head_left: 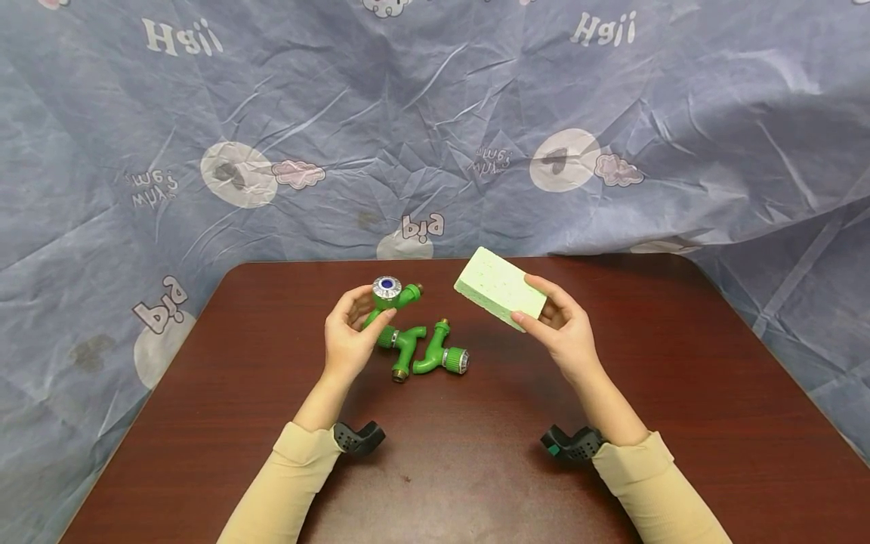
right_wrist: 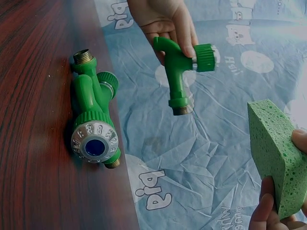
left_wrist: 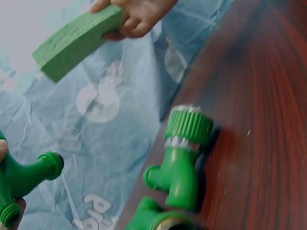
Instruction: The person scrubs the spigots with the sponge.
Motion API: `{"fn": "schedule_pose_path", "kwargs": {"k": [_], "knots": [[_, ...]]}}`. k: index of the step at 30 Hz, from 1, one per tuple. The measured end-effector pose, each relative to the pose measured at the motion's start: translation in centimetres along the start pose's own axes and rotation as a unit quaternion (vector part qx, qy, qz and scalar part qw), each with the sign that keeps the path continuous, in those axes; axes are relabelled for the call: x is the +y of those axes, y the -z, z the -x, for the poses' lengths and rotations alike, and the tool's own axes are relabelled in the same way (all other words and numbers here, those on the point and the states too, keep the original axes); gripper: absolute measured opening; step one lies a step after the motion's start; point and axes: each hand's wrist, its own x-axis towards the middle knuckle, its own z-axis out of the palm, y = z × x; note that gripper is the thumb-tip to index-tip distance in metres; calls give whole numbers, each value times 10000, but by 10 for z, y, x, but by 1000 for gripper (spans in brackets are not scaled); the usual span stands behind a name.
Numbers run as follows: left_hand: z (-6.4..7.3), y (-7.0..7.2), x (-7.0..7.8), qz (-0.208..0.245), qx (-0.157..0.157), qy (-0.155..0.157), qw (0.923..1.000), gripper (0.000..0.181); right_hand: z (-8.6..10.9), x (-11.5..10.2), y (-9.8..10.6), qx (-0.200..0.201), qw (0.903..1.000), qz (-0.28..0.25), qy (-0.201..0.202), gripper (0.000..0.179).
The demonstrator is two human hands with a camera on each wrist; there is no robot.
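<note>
- Head view: I see the left hand [head_left: 350,336] holding a tap [head_left: 387,293] up off the table [head_left: 476,461], thumb on one side and fingers on the other. It is smooth and green, with a round silver top and a blue dot.
- The right hand [head_left: 571,336] pinches the end of a sponge [head_left: 499,283], thumb and fingers on two sides. It is a pale green block, full of tiny holes, tilted in the air well apart from the held tap.
- On the table, a second tap [head_left: 406,347] and a third tap [head_left: 437,351] lie side by side. They have bent spouts, bumpy ridged knobs and brassy ends. I can't tell if they touch.
- The table is shiny, dark red-brown, with streaky lines.
- Behind it hangs a wrinkly blue-gray cloth [head_left: 394,113] with clouds and letters.
</note>
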Motion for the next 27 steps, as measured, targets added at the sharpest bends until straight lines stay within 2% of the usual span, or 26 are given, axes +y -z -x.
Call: {"fn": "schedule_pose_path", "kwargs": {"k": [7,15,23,27], "knots": [[-6,17,-16,-114,294,487,9983,49,1,-1,0,-3,10000,-19,-14,57],[-10,35,-37,-191,564,803,9950,53,1,-1,0,-24,10000,-26,-53,56],[-10,49,-79,-98,835,1418,9863,52,0,0,0,-16,10000,-11,-71,57],[-9,53,-88,-320,914,1600,9824,52,0,0,1,-15,10000,-5,-63,56]]}}
